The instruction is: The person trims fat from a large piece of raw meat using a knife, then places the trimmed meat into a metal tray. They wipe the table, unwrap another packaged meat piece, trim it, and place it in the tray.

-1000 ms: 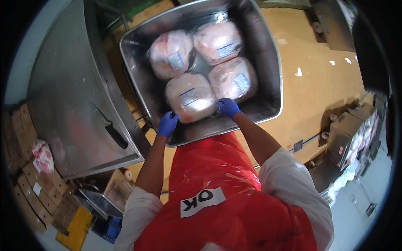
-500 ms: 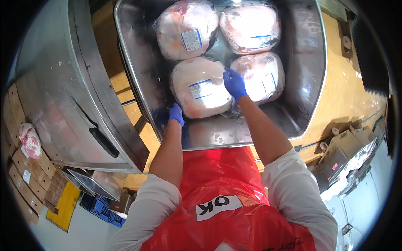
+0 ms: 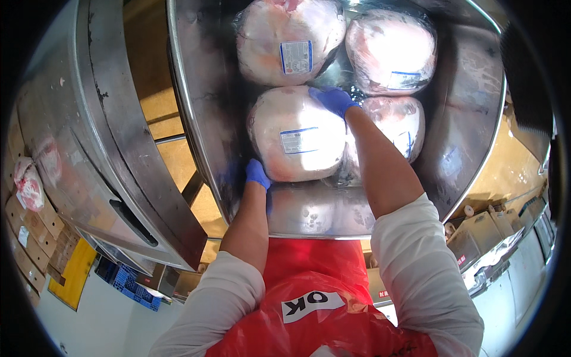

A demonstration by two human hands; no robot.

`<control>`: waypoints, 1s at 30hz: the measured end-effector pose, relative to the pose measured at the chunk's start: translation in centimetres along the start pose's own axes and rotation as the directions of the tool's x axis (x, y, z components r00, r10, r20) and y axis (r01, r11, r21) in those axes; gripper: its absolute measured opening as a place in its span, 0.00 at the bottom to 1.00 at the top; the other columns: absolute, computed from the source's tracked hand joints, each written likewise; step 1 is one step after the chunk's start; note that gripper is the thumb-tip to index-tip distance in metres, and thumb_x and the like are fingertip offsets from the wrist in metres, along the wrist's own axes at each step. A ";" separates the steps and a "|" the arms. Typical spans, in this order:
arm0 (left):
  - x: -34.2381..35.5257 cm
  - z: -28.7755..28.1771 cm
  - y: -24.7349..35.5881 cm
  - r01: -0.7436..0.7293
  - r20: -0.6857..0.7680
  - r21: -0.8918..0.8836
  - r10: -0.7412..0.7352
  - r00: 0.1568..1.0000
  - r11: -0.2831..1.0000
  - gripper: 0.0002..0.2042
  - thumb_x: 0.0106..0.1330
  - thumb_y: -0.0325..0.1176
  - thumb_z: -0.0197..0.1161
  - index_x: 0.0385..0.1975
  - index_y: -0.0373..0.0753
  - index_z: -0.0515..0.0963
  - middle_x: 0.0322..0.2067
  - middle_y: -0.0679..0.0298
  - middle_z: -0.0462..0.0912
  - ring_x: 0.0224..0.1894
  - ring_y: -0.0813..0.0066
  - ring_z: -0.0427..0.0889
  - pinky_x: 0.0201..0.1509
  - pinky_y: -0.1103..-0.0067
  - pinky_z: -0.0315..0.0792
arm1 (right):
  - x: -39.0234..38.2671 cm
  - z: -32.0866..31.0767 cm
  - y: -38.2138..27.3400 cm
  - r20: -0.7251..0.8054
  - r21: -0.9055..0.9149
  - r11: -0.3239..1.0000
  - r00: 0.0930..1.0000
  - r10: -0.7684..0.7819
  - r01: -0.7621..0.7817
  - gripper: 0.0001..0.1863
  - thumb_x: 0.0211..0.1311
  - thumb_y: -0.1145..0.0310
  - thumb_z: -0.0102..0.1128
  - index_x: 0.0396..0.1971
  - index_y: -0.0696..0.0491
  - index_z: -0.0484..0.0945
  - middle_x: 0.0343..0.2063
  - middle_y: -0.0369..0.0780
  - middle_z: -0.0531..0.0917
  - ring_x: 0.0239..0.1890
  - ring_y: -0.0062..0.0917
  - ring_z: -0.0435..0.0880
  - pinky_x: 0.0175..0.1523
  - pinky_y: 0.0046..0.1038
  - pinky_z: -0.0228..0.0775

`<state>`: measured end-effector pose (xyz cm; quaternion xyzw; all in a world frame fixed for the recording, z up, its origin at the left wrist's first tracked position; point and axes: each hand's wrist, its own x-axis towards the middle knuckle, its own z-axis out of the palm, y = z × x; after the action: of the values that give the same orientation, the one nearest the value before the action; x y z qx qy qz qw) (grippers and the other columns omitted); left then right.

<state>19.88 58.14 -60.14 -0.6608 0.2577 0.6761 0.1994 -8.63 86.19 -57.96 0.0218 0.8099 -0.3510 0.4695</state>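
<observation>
Far left, a bare lump of meat [image 3: 28, 187] shows against cardboard boxes [image 3: 41, 229], near nine o'clock from the wrapped meat [image 3: 297, 134] between the two hands. Next comes a steel table [image 3: 65, 104], with a black-handled knife [image 3: 134, 224] lying on it at eight o'clock from the wrapped meat. The left hand [image 3: 257, 174], gloved in blue, touches that meat on its eight o'clock side; its fingers are partly hidden, so how wide they stand cannot be told. The wrapped meat rests in a steel tub [image 3: 470, 95], a second pack [image 3: 291, 50] at twelve o'clock. The right hand [image 3: 334, 100], also gloved, lies on its edge between one and two o'clock, fingers reaching left; whether it grips cannot be told. A third pack [image 3: 402, 122] sits at three o'clock.
</observation>
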 end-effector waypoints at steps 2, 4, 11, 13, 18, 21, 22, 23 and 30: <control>0.9 -0.6 -0.6 0.055 0.034 -0.036 -0.054 0.998 0.998 0.26 0.80 0.46 0.39 0.67 0.39 0.74 0.66 0.55 0.77 0.66 0.52 0.76 0.70 0.55 0.71 | 0.4 -0.3 -0.8 0.108 0.090 0.993 0.992 0.066 -0.076 0.40 0.71 0.37 0.55 0.64 0.60 0.77 0.63 0.54 0.80 0.67 0.45 0.78 0.71 0.36 0.66; 1.3 -0.7 -1.5 0.097 0.087 -0.083 -0.090 0.992 0.992 0.24 0.80 0.45 0.40 0.65 0.39 0.75 0.62 0.55 0.79 0.63 0.54 0.78 0.68 0.57 0.73 | -1.3 -1.4 -3.0 0.207 0.259 0.950 0.971 0.121 -0.174 0.39 0.73 0.39 0.56 0.67 0.59 0.75 0.64 0.52 0.79 0.67 0.42 0.77 0.71 0.34 0.64; 0.1 0.1 -2.1 -0.014 0.066 -0.036 0.016 0.998 0.999 0.22 0.81 0.44 0.42 0.60 0.39 0.78 0.55 0.56 0.83 0.55 0.59 0.83 0.59 0.63 0.79 | 1.0 -0.9 -0.8 0.238 0.261 0.941 0.959 0.154 -0.216 0.43 0.71 0.34 0.54 0.68 0.57 0.74 0.64 0.48 0.79 0.64 0.35 0.78 0.70 0.33 0.65; 0.6 -0.1 -2.4 -0.028 0.056 0.018 0.027 0.998 0.999 0.23 0.80 0.45 0.41 0.60 0.39 0.78 0.55 0.56 0.84 0.55 0.57 0.83 0.59 0.63 0.80 | 1.2 -0.3 0.1 0.245 0.438 0.858 0.954 0.173 -0.268 0.46 0.68 0.29 0.51 0.67 0.57 0.76 0.64 0.49 0.80 0.65 0.40 0.78 0.71 0.37 0.63; -0.1 0.0 -1.8 -0.033 -0.010 0.105 0.034 0.999 0.994 0.24 0.81 0.47 0.41 0.60 0.39 0.78 0.48 0.55 0.86 0.46 0.56 0.85 0.50 0.62 0.82 | 1.2 -1.1 -1.5 0.164 0.183 0.917 0.931 0.328 -0.355 0.37 0.69 0.35 0.58 0.60 0.52 0.83 0.54 0.42 0.85 0.53 0.30 0.81 0.58 0.33 0.74; 0.4 0.2 -1.9 -0.135 0.059 0.026 0.134 0.989 0.990 0.25 0.81 0.49 0.41 0.59 0.39 0.79 0.45 0.52 0.86 0.43 0.56 0.86 0.46 0.62 0.83 | 0.1 -1.4 -1.8 0.247 0.356 0.820 0.891 0.380 -0.449 0.32 0.70 0.39 0.60 0.58 0.52 0.84 0.51 0.41 0.86 0.52 0.32 0.82 0.58 0.33 0.74; 0.1 -0.1 -2.2 -0.127 0.009 0.066 0.127 0.992 0.990 0.25 0.81 0.49 0.41 0.58 0.39 0.79 0.45 0.52 0.86 0.44 0.56 0.85 0.47 0.62 0.82 | -0.4 -1.6 -1.7 0.295 0.448 0.757 0.878 0.377 -0.476 0.31 0.70 0.41 0.61 0.58 0.52 0.84 0.50 0.41 0.86 0.51 0.33 0.83 0.58 0.33 0.74; -0.9 0.9 -2.0 -0.118 -0.036 0.101 0.122 0.992 0.988 0.25 0.81 0.49 0.41 0.58 0.39 0.79 0.45 0.53 0.86 0.45 0.57 0.85 0.48 0.63 0.82 | -1.2 -1.4 -1.0 0.214 0.427 0.865 0.959 0.188 -0.265 0.29 0.71 0.43 0.61 0.58 0.52 0.84 0.49 0.42 0.86 0.51 0.33 0.83 0.58 0.33 0.74; -3.4 -1.0 -3.1 -0.252 0.107 0.047 0.246 0.963 0.966 0.22 0.80 0.49 0.46 0.56 0.40 0.80 0.45 0.56 0.84 0.48 0.62 0.82 0.54 0.66 0.77 | -8.6 -3.3 -3.3 0.050 0.643 0.763 0.997 0.052 -0.072 0.36 0.66 0.40 0.65 0.55 0.61 0.82 0.48 0.46 0.86 0.46 0.29 0.83 0.53 0.32 0.76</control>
<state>22.67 60.20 -56.99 -0.5821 0.3488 0.7200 0.1452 -7.53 88.19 -48.44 0.2030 0.6323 -0.5922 0.4565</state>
